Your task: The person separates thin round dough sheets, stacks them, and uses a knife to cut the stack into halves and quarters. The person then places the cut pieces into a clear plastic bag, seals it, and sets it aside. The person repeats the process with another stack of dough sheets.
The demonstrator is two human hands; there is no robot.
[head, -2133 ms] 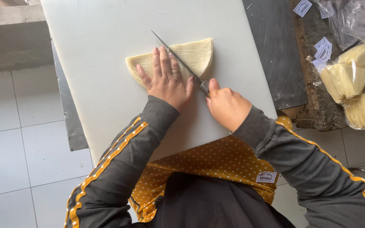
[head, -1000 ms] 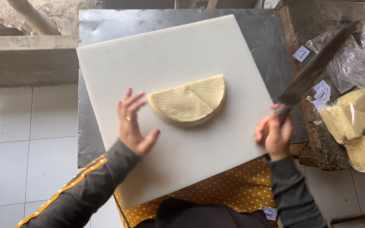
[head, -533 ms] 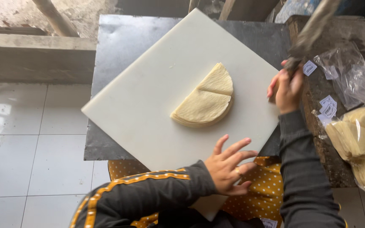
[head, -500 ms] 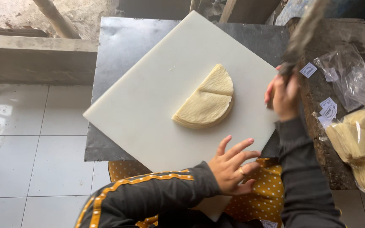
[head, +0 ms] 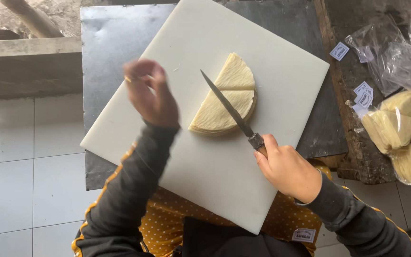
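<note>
Flanking bagged stacks (head: 398,138), loose labels (head: 363,95)

Off to my right, on the dark wooden bench, lie clear plastic bags (head: 396,57), crinkled and grey-looking, near the far corner. Closer to me sit sealed clear packets (head: 398,133) stuffed with pale yellow wedge-shaped stacks, touching one another at the frame's right edge. Small white square paper labels (head: 340,51) with blue print are scattered between the bags and the packets; several overlap in a little heap (head: 363,97). A small white rectangular tag (head: 303,234) is sewn on my yellow dotted apron.
</note>
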